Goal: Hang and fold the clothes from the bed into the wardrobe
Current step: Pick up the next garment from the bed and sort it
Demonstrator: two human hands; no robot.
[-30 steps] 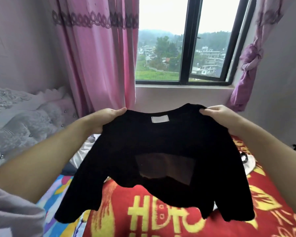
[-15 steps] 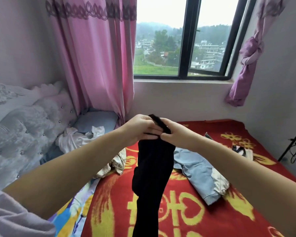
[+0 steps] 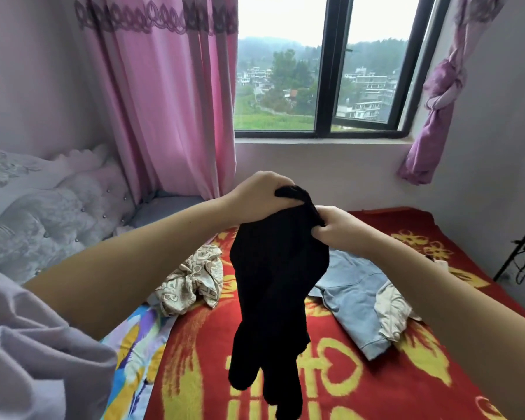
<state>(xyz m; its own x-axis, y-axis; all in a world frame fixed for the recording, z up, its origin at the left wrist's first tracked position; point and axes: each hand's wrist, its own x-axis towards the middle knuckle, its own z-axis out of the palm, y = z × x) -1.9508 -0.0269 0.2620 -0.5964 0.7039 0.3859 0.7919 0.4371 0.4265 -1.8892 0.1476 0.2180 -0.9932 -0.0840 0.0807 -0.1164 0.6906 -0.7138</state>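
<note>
The left hand [image 3: 256, 197] and the right hand [image 3: 335, 227], fingers curled, both grip the top of the black sweater [image 3: 275, 268], which hangs folded above the red blanket [image 3: 376, 383] on the bed.

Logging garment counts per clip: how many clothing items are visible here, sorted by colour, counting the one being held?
Black: 1, the black top held up by the left hand and right hand
Light blue: 1, the blue garment on the bed
Beige patterned: 1, the crumpled patterned garment
Cream: 1, the cream piece on the blue garment
Total: 4
</note>
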